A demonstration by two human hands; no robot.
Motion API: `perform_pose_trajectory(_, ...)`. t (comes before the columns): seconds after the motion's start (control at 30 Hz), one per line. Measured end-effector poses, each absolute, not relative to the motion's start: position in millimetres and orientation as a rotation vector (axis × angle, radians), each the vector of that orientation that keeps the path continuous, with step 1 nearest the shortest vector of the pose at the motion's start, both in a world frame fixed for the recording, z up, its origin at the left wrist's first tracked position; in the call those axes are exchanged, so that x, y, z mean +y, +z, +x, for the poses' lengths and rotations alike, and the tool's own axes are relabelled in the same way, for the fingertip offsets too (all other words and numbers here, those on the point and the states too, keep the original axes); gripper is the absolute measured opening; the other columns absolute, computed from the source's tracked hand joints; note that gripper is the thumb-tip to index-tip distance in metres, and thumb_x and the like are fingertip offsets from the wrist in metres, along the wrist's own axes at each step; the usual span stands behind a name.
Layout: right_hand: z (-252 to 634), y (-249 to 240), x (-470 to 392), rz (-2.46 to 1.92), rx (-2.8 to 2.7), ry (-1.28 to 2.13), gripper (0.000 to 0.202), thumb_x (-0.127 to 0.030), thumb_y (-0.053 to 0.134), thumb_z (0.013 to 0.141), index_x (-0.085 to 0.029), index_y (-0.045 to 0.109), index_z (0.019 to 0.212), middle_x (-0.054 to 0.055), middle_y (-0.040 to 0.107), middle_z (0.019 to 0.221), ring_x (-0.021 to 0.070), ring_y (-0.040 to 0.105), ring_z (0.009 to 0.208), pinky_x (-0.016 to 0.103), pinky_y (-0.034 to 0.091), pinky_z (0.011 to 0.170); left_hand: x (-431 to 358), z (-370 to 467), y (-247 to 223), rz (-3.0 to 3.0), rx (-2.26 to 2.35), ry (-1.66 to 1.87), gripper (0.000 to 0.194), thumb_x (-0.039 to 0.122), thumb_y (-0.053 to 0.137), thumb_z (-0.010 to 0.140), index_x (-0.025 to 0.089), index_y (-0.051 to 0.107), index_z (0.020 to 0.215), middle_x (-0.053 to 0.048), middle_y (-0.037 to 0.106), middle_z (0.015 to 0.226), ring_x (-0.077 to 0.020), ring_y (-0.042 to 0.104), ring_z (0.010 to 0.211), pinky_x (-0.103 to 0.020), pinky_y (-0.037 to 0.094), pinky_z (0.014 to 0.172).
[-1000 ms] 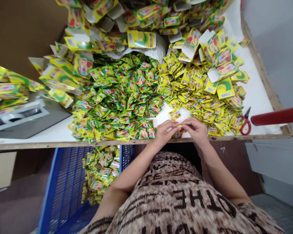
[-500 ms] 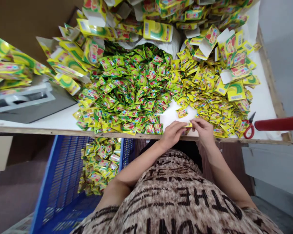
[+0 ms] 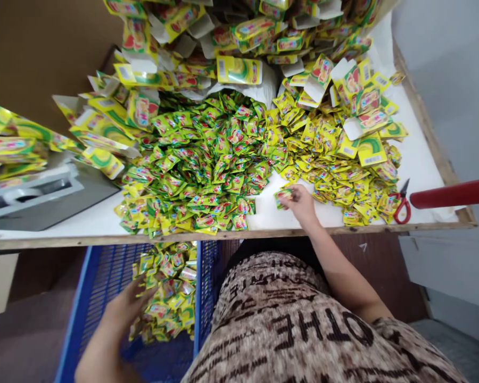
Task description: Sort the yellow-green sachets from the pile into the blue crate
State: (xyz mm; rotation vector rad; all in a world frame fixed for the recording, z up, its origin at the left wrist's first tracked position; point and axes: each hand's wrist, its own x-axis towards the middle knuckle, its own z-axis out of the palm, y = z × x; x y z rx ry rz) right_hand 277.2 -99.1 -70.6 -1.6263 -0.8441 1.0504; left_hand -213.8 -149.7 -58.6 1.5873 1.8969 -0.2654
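Note:
My right hand [image 3: 302,204] is over the bare white patch of the table, its fingers pinched on a small green-and-yellow candy sachet [image 3: 283,198]. Whether a second sachet lies under it I cannot tell. My left hand [image 3: 130,303], smeared by motion, is down over the blue crate [image 3: 83,308] with its fingers apart and nothing visible in them. Small filled yellow boxes [image 3: 171,298] lie heaped in the crate beside those fingers. On the table, a pile of green sachets [image 3: 199,159] spreads left of my right hand, and yellow sachets [image 3: 343,181] lie to its right.
Open printed cartons [image 3: 239,70] are heaped along the back. Red-handled scissors [image 3: 402,209] lie near the right front corner, beside a red bar [image 3: 451,192]. A grey metal stand [image 3: 64,197] is on the left. A wooden strip [image 3: 263,233] edges the table.
My hands were together at the table edge on a small yellow box. The left has swung down to the crate; the right has moved slightly left and taken hold of a sachet.

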Motion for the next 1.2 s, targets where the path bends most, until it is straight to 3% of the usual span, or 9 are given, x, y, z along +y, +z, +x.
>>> perform_pose_trajectory(0.13,313,-83,-85,-1.771,-0.735,0.898,0.056,-0.055,0.079,0.052,-0.02,0.053,0.087,-0.002,0.06,0.073,0.0139,0.056,0.057,0.029,0.051,0.049,-97,-139,0,1.585,1.663,0.191,0.053,0.059,0.063,0.072,0.024,0.063,0.111,-0.001,0.076,0.098,-0.0263,0.071,0.095,-0.038,0.056,0.089)
perform_pose_trajectory(0.27,326,-90,-76,-1.937,-1.023,0.601,0.054,-0.056,0.077,0.057,-0.019,0.057,0.09,-0.002,0.055,0.069,0.015,0.052,0.06,0.032,0.05,0.056,-30,-33,46,1.936,1.338,0.494,0.032,0.047,0.062,0.081,0.023,0.071,0.101,-0.003,0.076,0.094,-0.0212,0.07,0.084,-0.033,0.056,0.08)
perform_pose_trajectory(0.4,332,-87,-73,-2.055,-1.344,0.401,0.039,-0.054,0.073,0.064,-0.02,0.055,0.071,0.001,0.054,0.071,0.0183,0.052,0.067,0.035,0.048,0.066,54,45,45,2.254,1.065,0.617,0.02,0.033,0.061,0.084,0.02,0.074,0.093,-0.005,0.075,0.091,-0.019,0.067,0.084,-0.031,0.052,0.079)
perform_pose_trajectory(0.5,323,-82,-81,-2.036,-1.456,0.416,0.027,-0.045,0.067,0.073,-0.021,0.054,0.076,0.0,0.055,0.069,0.0187,0.053,0.065,0.033,0.046,0.064,121,91,34,2.325,1.208,0.751,0.017,0.021,0.06,0.081,0.015,0.073,0.09,-0.007,0.073,0.09,-0.0202,0.064,0.086,-0.033,0.049,0.084)
perform_pose_trajectory(0.67,306,-84,-103,-1.871,-1.452,0.51,0.025,-0.033,0.057,0.084,-0.02,0.057,0.105,0.007,0.068,0.09,0.0223,0.064,0.079,0.036,0.05,0.072,199,149,40,2.424,1.496,0.904,0.032,0.006,0.049,0.083,0.012,0.065,0.11,-0.015,0.065,0.113,-0.0284,0.054,0.11,-0.044,0.042,0.094)
perform_pose_trajectory(0.77,308,-87,-104,-1.753,-1.471,0.544,0.022,-0.03,0.056,0.085,-0.02,0.061,0.104,0.009,0.069,0.098,0.0238,0.065,0.09,0.039,0.052,0.081,223,169,53,2.646,1.524,0.766,0.048,0.004,0.053,0.08,0.014,0.054,0.127,-0.019,0.051,0.135,-0.0358,0.037,0.129,-0.053,0.032,0.101)
perform_pose_trajectory(0.9,313,-90,-100,-1.727,-1.408,0.65,0.018,-0.031,0.06,0.082,-0.021,0.063,0.097,0.006,0.071,0.089,0.0226,0.065,0.082,0.039,0.053,0.077,229,176,59,2.736,1.499,0.603,0.043,0.009,0.058,0.079,0.011,0.057,0.122,-0.021,0.052,0.13,-0.0369,0.039,0.127,-0.053,0.029,0.101)
perform_pose_trajectory(1.03,315,-81,-100,-1.67,-1.22,0.779,0.019,-0.034,0.066,0.08,-0.021,0.063,0.093,0.004,0.07,0.082,0.0202,0.065,0.073,0.035,0.053,0.069,176,162,45,2.507,1.359,0.781,0.022,0.018,0.054,0.086,0.012,0.063,0.105,-0.013,0.064,0.1,-0.0248,0.056,0.097,-0.037,0.04,0.087)
perform_pose_trajectory(1.2,314,-34,-90,-1.501,-0.938,0.377,0.026,-0.033,0.067,0.082,-0.021,0.058,0.103,0.006,0.067,0.094,0.02,0.065,0.087,0.034,0.053,0.08,42,143,3,1.923,1.019,0.821,0.023,0.038,0.065,0.082,0.018,0.063,0.093,0.0,0.06,0.074,-0.0154,0.053,0.069,-0.026,0.042,0.066)
